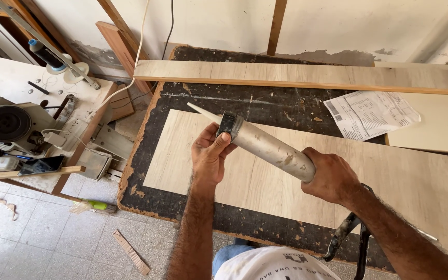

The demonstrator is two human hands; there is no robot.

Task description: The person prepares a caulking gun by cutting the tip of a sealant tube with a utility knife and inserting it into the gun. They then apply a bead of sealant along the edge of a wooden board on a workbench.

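Note:
A grey metal caulking gun (268, 148) with a pale tapered nozzle pointing up-left hangs over a light wood-grain panel (416, 186). My left hand (209, 155) grips the black ring at the barrel's front end. My right hand (333, 179) is closed around the barrel's rear, with the black trigger handle (346, 233) hanging below my wrist. The panel lies flat on a dark, worn workbench top (156, 106).
A long narrow wood strip (296, 73) lies along the bench's far edge, and a printed paper sheet (372, 114) sits at right. At left, a side table holds a power tool (3, 124), cables and small items. Wood scraps lie on the tiled floor (42, 238).

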